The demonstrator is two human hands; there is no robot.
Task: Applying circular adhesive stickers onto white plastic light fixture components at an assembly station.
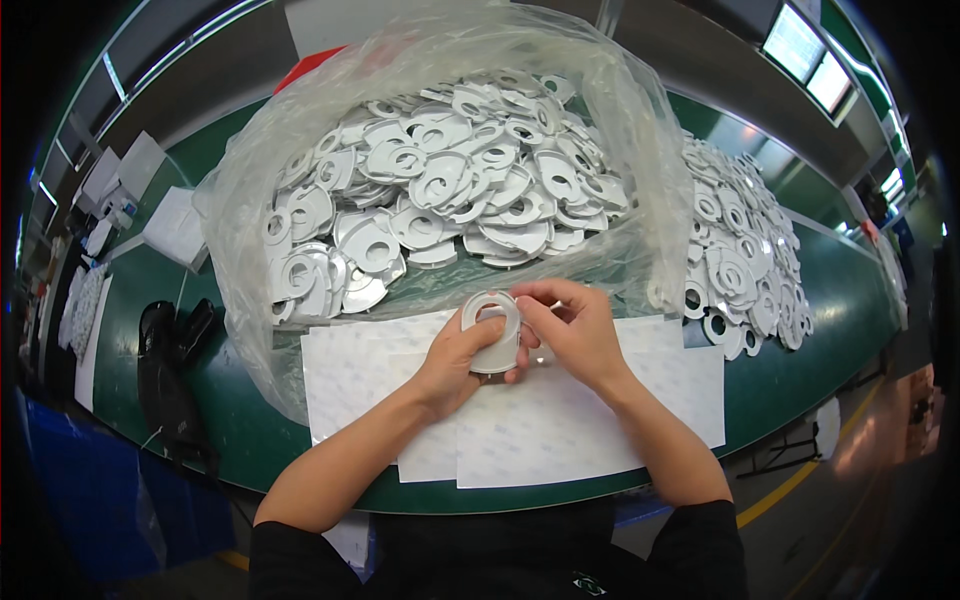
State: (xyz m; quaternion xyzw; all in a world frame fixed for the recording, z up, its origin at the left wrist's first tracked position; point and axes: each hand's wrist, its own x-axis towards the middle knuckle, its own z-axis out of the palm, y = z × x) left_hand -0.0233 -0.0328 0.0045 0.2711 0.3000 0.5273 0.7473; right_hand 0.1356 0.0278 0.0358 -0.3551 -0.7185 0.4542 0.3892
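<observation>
Resting upright between both hands, a white ring-shaped plastic piece (492, 330) sits just above the white sheets (560, 420) spread on the bench (800, 370). Left hand (458, 362) cups the piece from below and behind, fingers closed around its lower edge. Right hand (570, 325) pinches its upper right rim, fingertips bent close together; whether they grip a film or the rim itself cannot be told. Both forearms enter from the lower edge, dark sleeves pushed up.

Just beyond the hands, a large clear plastic bag (640, 150) lies open, heaped with many similar white ring pieces (440, 190). Right of the bag, a second loose pile of ring pieces (735, 250) spreads across the green bench. Far left, a black object (170, 360) lies on the bench, with pale stacked sheets (175, 228) behind it.
</observation>
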